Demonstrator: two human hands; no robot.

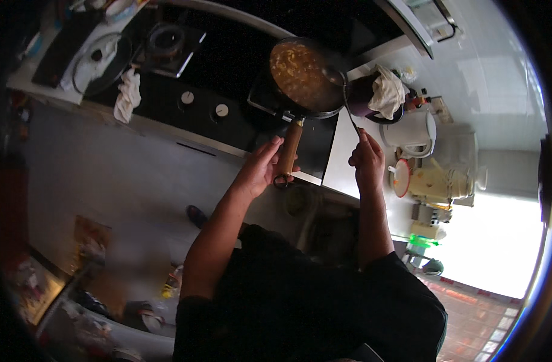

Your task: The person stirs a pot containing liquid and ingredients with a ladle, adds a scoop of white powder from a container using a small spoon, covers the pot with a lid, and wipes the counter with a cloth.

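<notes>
A dark pan (276,97) with brown, chunky food (298,74) in it sits on the right burner of a black gas cooktop (160,102). Its wooden handle (291,147) points towards me. My left hand (264,167) is at that handle, thumb raised on the left side and fingertips showing beyond it on the right; whether it grips firmly is unclear. In my right hand (368,158) is the thin handle of a metal ladle (352,115), whose bowl is at the pan's right side.
The other burner (165,43) is at the left, near a crumpled cloth (128,96) and a glass lid (97,63). Right of the pan stand a dark pot with a cloth (386,92) on top, a white electric kettle (414,133) and a red-rimmed enamel bowl (401,178).
</notes>
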